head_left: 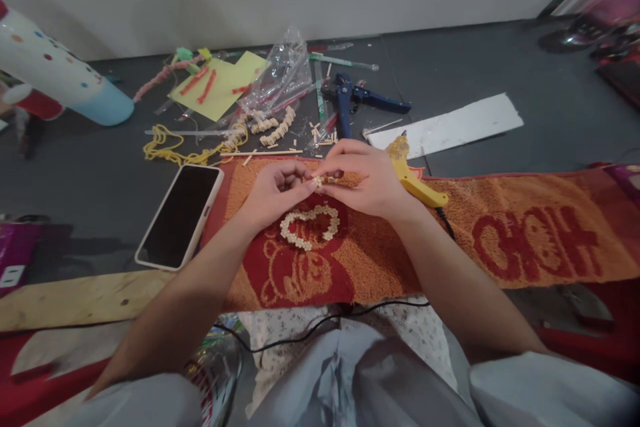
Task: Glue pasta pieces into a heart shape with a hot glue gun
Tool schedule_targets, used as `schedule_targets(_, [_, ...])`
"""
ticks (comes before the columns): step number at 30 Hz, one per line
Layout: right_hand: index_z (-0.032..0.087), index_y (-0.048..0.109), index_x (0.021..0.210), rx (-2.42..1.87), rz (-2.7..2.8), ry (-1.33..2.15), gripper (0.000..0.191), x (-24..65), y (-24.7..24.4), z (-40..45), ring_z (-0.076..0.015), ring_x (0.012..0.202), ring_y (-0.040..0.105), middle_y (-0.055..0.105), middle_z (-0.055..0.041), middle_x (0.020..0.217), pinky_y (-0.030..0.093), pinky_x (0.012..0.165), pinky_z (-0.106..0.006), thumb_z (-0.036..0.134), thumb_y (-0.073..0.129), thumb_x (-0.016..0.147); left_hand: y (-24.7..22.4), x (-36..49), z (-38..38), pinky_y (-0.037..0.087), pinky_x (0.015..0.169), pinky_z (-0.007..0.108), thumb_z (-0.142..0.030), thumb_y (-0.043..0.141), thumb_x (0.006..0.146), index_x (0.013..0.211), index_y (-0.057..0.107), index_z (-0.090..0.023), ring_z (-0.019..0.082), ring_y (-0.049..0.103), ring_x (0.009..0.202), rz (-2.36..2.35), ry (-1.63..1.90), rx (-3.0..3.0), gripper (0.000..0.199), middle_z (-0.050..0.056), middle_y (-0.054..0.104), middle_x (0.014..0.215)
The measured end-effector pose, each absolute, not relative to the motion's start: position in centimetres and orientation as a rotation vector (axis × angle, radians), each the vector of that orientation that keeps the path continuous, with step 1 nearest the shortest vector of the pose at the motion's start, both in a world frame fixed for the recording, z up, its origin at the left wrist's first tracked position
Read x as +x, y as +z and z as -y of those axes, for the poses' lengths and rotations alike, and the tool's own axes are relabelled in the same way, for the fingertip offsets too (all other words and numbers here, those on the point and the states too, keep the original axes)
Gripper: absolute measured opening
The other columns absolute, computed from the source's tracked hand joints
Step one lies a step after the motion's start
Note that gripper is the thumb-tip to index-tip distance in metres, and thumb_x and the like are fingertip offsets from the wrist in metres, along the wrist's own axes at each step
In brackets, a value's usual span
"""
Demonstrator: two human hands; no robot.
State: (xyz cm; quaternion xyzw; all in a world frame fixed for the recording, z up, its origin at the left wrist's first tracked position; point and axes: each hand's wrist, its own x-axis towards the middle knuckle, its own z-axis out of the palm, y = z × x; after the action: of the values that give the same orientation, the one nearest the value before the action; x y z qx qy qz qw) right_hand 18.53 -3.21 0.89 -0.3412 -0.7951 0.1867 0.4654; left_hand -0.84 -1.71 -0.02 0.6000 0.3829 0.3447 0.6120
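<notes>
Two bare hands meet above the towel (385,263), fingertips together on one small pale piece (319,182). The left hand (280,188) pinches the piece between thumb and fingers from the left side. The right hand (369,177) grips it from the right side, with thumb and forefinger converging at the same point. The exact form of the piece is partly hidden by the fingers.

Directly below the hands, toward the wearer, a heart-shaped loop (286,227) of small pale segments lies flat on the red and orange towel. Neither hand touches it.

A yellow glue gun (424,189) lies just beside the right wrist, across the upper edge of the towel; part of its body is covered by the right hand. Left of the left hand, a phone (177,217) lies face up, screen dark, one side beside the towel's left end.

Beyond the towel, short cut sticks (327,141) are scattered near several segmented pale strips (281,128). A blue cutter (345,103) lies behind the right hand. A white strip (460,125) extends to its right. Yellow cord (163,150) lies loosely coiled beyond the phone, near the yellow paper (220,83).
</notes>
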Motion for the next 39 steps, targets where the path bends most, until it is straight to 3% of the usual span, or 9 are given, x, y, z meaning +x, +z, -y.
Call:
schedule_targets(14, [0.023, 0.070, 0.090, -0.922, 1.999, 0.514, 0.011, 18.6, 0.9, 3.2, -0.0139, 0.078, 0.060, 0.065, -0.0020, 0.089, 0.049, 0.073, -0.029, 0.022, 0.062, 0.083, 0.5, -0.6, 1.9, 0.019, 0.040, 0.022, -0.041, 0.076, 0.068, 0.082, 0.062, -0.017, 0.004, 0.030, 0.040, -0.941, 0.791, 1.353, 0.031, -0.008, 0.045, 0.052])
schedule_targets(18, [0.023, 0.067, 0.100, -0.973, 2.018, 0.518, 0.022, 18.7, 1.0, 3.1, -0.0149, 0.080, 0.059, 0.065, -0.0009, 0.086, 0.048, 0.075, -0.030, 0.018, 0.065, 0.078, 0.5, -0.4, 1.8, 0.019, 0.037, 0.022, -0.038, 0.077, 0.064, 0.082, 0.060, -0.017, 0.002, 0.029, 0.037, -0.975, 0.816, 1.299, 0.032, -0.007, 0.050, 0.056])
schedule_targets(22, [0.018, 0.066, 0.107, -1.001, 1.946, 0.618, 0.029, 19.0, 1.1, 2.9, -0.0153, 0.079, 0.060, 0.065, -0.0036, 0.087, 0.049, 0.075, -0.031, 0.020, 0.066, 0.078, 0.7, -0.2, 1.7, 0.014, 0.034, 0.019, -0.033, 0.072, 0.064, 0.079, 0.055, -0.018, 0.001, 0.021, 0.031, -1.045, 0.904, 1.168, 0.027, -0.013, 0.036, 0.043])
schedule_targets(26, [0.017, 0.069, 0.095, -1.179, 1.907, 0.653, 0.018, 19.8, 1.9, 2.8, -0.0157, 0.076, 0.061, 0.068, -0.0053, 0.086, 0.046, 0.068, -0.030, 0.031, 0.063, 0.085, 1.0, -0.1, 1.7, 0.012, 0.034, 0.017, -0.031, 0.069, 0.065, 0.077, 0.051, -0.019, 0.000, 0.016, 0.030, -1.034, 0.989, 1.067, 0.025, -0.016, 0.029, 0.038])
schedule_targets(29, [0.018, 0.068, 0.073, -1.391, 2.022, 0.413, 0.025, 21.3, 3.5, 3.0, -0.0163, 0.068, 0.057, 0.067, -0.0044, 0.073, 0.041, 0.064, -0.031, 0.035, 0.057, 0.089, 1.1, 0.0, 1.6, 0.011, 0.034, 0.017, -0.030, 0.068, 0.065, 0.077, 0.049, -0.020, 0.000, 0.017, 0.029, -1.016, 1.013, 1.048, 0.024, -0.016, 0.030, 0.038])
schedule_targets(30, [0.019, 0.068, 0.074, -1.457, 2.032, 0.331, 0.021, 22.1, 4.1, 3.2, -0.0171, 0.069, 0.058, 0.068, -0.0046, 0.075, 0.041, 0.065, -0.032, 0.033, 0.059, 0.087, 1.1, 0.0, 1.6, 0.011, 0.034, 0.017, -0.030, 0.068, 0.065, 0.077, 0.049, -0.020, 0.000, 0.017, 0.029, -1.010, 1.017, 1.046, 0.024, -0.016, 0.030, 0.038])
schedule_targets(32, [0.020, 0.071, 0.090, -1.658, 2.021, 0.255, 0.017, 23.7, 5.2, 3.9, -0.0184, 0.072, 0.060, 0.071, -0.0051, 0.085, 0.042, 0.067, -0.033, 0.030, 0.057, 0.087, 1.1, 0.0, 1.6, 0.012, 0.033, 0.016, -0.029, 0.068, 0.065, 0.077, 0.048, -0.020, 0.000, 0.017, 0.029, -1.004, 1.026, 1.047, 0.024, -0.016, 0.031, 0.039])
schedule_targets(34, [0.020, 0.068, 0.108, -1.941, 2.050, 0.210, 0.028, 25.3, 5.7, 5.0, -0.0207, 0.070, 0.061, 0.072, -0.0055, 0.082, 0.040, 0.065, -0.033, 0.035, 0.059, 0.086, 1.1, 0.0, 1.6, 0.012, 0.034, 0.016, -0.029, 0.068, 0.065, 0.077, 0.048, -0.020, 0.000, 0.018, 0.029, -1.006, 1.024, 1.056, 0.024, -0.016, 0.031, 0.039])
schedule_targets(39, [0.017, 0.067, 0.109, -2.278, 2.303, 0.148, 0.039, 27.7, 4.4, 7.4, -0.0267, 0.077, 0.064, 0.073, -0.0116, 0.093, 0.038, 0.061, -0.034, 0.048, 0.055, 0.088, 0.9, 0.0, 1.7, 0.012, 0.034, 0.016, -0.030, 0.068, 0.065, 0.077, 0.049, -0.020, 0.000, 0.018, 0.029, -1.002, 1.019, 1.085, 0.024, -0.017, 0.029, 0.039])
